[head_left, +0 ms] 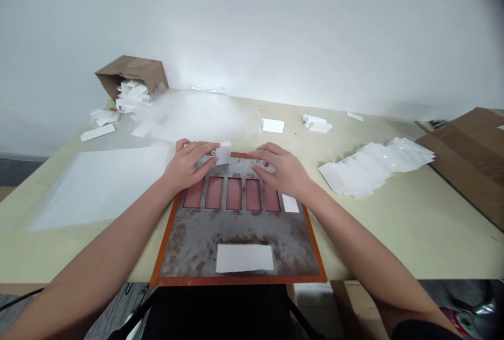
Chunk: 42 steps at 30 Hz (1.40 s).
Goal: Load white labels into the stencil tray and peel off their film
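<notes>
My left hand pinches a small white card between thumb and fingers, above the far edge of a grey plate with an orange border. Whether it is one card or a thin stack I cannot tell. Over the plate's far right part, my right hand has its fingers bent and thumb apart, with nothing clear between them. A row of several pink slots crosses the plate. A white card lies in the rightmost place. Near the front edge rests a white strip.
A tipped cardboard box spills white pieces at the back left. White sheets lie left of the plate. Small white stacks stand behind it. On the right, a fanned row of white packets reaches toward a large cardboard box.
</notes>
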### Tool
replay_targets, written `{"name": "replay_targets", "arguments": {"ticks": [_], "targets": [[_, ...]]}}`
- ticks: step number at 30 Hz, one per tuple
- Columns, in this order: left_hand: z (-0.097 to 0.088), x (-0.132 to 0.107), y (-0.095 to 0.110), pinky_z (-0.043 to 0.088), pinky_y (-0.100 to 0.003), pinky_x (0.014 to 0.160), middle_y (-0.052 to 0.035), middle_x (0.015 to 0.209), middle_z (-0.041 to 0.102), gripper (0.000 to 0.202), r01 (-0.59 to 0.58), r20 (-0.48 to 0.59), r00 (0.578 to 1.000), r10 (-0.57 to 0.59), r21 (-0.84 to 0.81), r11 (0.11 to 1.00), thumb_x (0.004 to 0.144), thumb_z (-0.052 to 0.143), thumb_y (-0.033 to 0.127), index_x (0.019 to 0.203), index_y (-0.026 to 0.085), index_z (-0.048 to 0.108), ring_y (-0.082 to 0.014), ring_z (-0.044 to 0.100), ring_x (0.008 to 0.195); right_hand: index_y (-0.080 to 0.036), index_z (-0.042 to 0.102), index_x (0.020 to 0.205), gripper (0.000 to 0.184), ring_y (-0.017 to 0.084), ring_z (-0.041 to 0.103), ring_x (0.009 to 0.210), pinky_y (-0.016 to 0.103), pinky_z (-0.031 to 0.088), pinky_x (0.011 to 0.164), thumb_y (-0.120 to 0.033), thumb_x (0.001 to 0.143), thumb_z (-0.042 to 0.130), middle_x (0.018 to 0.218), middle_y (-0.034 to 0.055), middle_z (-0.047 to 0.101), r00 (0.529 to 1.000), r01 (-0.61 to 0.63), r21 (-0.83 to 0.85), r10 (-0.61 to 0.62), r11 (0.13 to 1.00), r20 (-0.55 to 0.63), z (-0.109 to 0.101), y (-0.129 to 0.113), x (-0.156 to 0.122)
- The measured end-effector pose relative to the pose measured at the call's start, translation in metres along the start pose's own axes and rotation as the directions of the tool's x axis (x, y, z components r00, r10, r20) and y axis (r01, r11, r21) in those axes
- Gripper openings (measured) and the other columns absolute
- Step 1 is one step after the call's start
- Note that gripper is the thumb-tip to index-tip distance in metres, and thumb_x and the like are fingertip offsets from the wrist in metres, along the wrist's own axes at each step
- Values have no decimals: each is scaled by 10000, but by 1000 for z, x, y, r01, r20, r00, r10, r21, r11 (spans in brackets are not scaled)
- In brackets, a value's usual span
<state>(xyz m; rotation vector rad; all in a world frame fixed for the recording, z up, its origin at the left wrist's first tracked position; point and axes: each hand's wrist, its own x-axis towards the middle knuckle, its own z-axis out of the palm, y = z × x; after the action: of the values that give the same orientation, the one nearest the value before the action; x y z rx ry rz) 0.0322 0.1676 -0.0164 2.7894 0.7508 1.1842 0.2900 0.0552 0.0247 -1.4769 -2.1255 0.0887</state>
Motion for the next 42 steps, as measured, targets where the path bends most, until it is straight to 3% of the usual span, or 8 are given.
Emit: {"name": "replay_targets", "arguments": {"ticks": [6,13,18,23,28,33,36,42], "targets": [[-1,0,1,362,-396,902,-65,1125,764,293,17,39,999,-16,-25,1000,990,488,350,1227,239,619,-205,717,968,-273,629,1319,378,166,656,858,266,441,595,-274,1019,399,1222,74,672,993,90,-404,-111,910,-28,16,-20,28],[0,-1,2,348,-398,908,-62,1166,752,288,42,68,997,-39,-55,998,991,464,347,1221,255,611,-199,710,987,-265,685,1214,306,141,668,785,273,433,621,-278,1011,457,1140,45,731,985,109,-447,-158,888,-73,26,-21,26],[0,-1,2,343,-402,913,-71,1171,746,298,38,65,997,-33,-74,997,992,450,321,1232,232,603,-205,703,1015,-225,711,1023,234,156,682,825,266,466,660,-301,996,491,1049,45,746,983,45,-195,-78,980,-164,32,-21,26],[0,-2,1,342,-414,919,-74,1163,746,308,52,76,996,-47,-76,996,988,443,321,1235,239,608,-216,699,1009,-227,661,902,177,143,634,664,274,476,634,-386,931,586,845,24,714,992,-100,196,113,975,-55,20,-18,26],[-1,-1,2,346,-419,913,-79,1167,745,320,67,92,994,-60,-68,995,982,430,318,1237,251,609,-223,693,1014,-214,650,926,353,132,572,608,287,462,552,-533,793,720,881,42,686,921,-344,519,390,782,24,-8,7,8],[-2,0,4,350,-414,913,-76,1164,749,308,62,81,995,-57,-63,996,976,444,308,1224,241,613,-220,701,995,-189,682,866,403,83,454,525,241,329,459,-532,686,796,708,-2,619,823,-519,636,535,570,192,-21,32,-17],[-2,0,4,356,-412,912,-79,1158,751,310,63,72,996,-59,-60,996,973,451,305,1225,232,616,-222,705,988,-186,678,840,386,63,381,477,230,251,439,-517,678,793,616,-36,553,778,-587,641,564,495,276,-20,39,-28],[0,0,2,374,-415,921,-66,1113,763,304,59,41,998,-57,-44,997,966,475,310,1223,242,623,-222,710,963,-177,694,832,327,62,369,487,227,229,447,-454,687,788,590,-45,520,731,-675,578,521,458,441,-21,39,-38]]}}
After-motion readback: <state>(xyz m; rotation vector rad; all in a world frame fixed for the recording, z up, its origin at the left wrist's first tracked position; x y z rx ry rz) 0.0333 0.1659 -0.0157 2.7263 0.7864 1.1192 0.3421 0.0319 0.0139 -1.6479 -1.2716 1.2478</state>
